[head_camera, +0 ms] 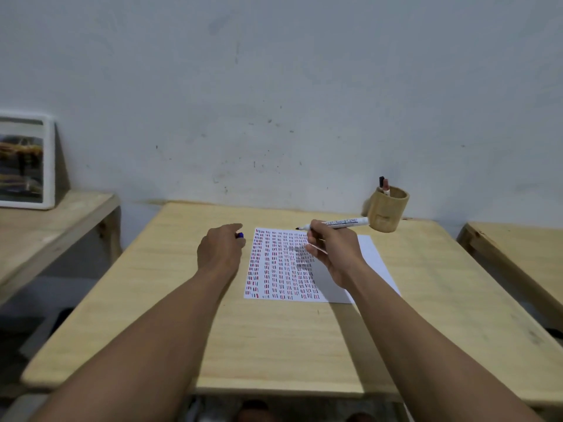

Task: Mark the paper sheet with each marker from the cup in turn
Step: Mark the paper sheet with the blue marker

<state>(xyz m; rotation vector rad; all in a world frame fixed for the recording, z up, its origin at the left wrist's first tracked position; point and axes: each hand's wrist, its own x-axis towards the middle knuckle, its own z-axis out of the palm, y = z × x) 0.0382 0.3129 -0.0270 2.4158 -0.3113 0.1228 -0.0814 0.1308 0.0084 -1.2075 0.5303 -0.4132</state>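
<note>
- Pale wood table (pixel 274 339) carried everything; a second wooden surface at far left held a framed picture (pixel 24 161) leaning on the wall.
- Left hand (pixel 221 251) sat curled closed near the table's middle, just beside the left edge of the paper sheet (pixel 370 254), fingers wrapped on a blue marker cap (pixel 240 235) poking out at the thumb side.
- Paper sheet lay flat toward the table's far edge, most of it filled with columns of short red, blue and dark dashes; right strip blank.
- Right hand (pixel 330 249) hovered over the sheet's upper right part, fingers pinched around a white marker (pixel 335 224), uncapped, dark tip pointing left above the sheet's far edge; can't tell if tip touched paper.
- Wooden cup (pixel 385 213) stood near the table's far right corner, just beyond the marker's back end, with two markers (pixel 384 185) sticking up in it.
</note>
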